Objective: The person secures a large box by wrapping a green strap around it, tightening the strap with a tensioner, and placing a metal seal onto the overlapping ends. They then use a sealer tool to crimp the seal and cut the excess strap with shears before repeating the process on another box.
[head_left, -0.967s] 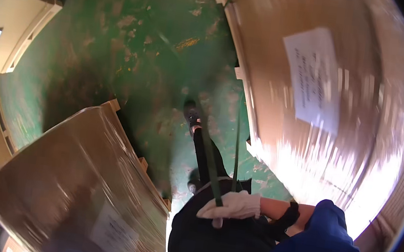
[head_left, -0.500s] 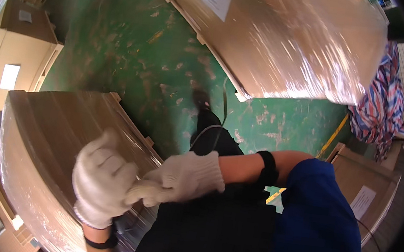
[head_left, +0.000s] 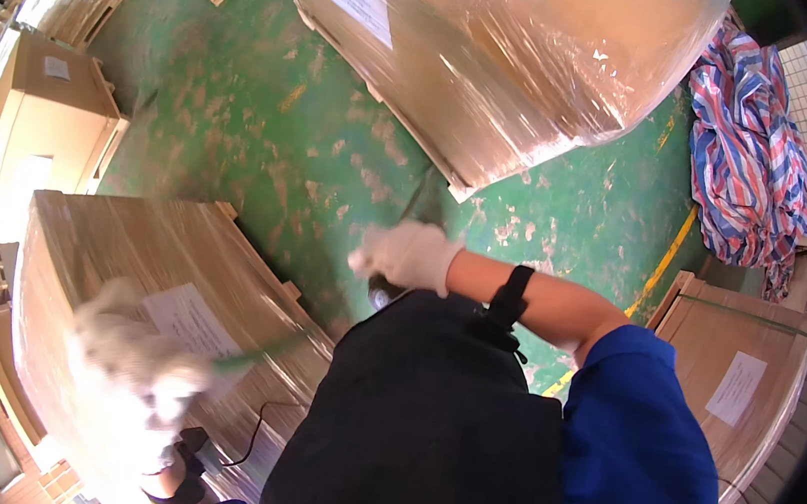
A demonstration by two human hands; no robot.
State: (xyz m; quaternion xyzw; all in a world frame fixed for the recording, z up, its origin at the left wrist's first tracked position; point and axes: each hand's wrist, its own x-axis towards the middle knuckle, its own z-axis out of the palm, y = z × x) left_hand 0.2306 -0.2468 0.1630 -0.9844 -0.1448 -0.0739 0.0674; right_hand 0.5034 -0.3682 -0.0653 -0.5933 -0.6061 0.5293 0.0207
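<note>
Both gloved hands were out: our left hand (head_left: 142, 371) blurred over the wrapped box (head_left: 121, 258) at 8 o'clock, right hand (head_left: 408, 255) central; honestly couldn't tell either grip.

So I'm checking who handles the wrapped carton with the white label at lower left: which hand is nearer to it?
Left. The blurred left hand is over the wrapped carton, beside its white label. The right hand is off to the carton's right, above the green floor.
</note>
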